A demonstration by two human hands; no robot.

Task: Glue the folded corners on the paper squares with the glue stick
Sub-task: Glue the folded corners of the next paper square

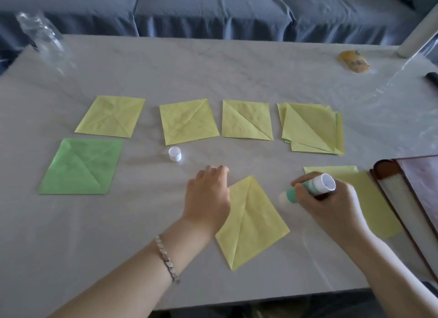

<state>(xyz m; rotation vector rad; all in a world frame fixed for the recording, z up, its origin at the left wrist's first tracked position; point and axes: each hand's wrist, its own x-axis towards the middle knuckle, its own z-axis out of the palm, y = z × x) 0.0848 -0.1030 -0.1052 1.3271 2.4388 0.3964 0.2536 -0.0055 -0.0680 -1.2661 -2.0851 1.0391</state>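
Note:
A yellow folded paper square (254, 223) lies in front of me, turned like a diamond. My left hand (207, 196) rests on its left edge, fingers loosely bent, pressing it to the table. My right hand (331, 204) grips the green and white glue stick (310, 187), uncapped, its tip pointing left just right of the square and apart from it. The white cap (175, 154) stands behind. Three yellow squares (188, 124) and a stack of yellow squares (311, 129) form a back row. A green square (81, 167) lies at the left.
Another yellow sheet (372, 199) lies under my right hand, beside a dark brown case (407, 192) at the right edge. A clear plastic bottle (40, 33) stands back left, a yellow wrapped lump (354, 61) back right, near clear plastic film (403, 80). A blue sofa (213, 9) runs behind the table.

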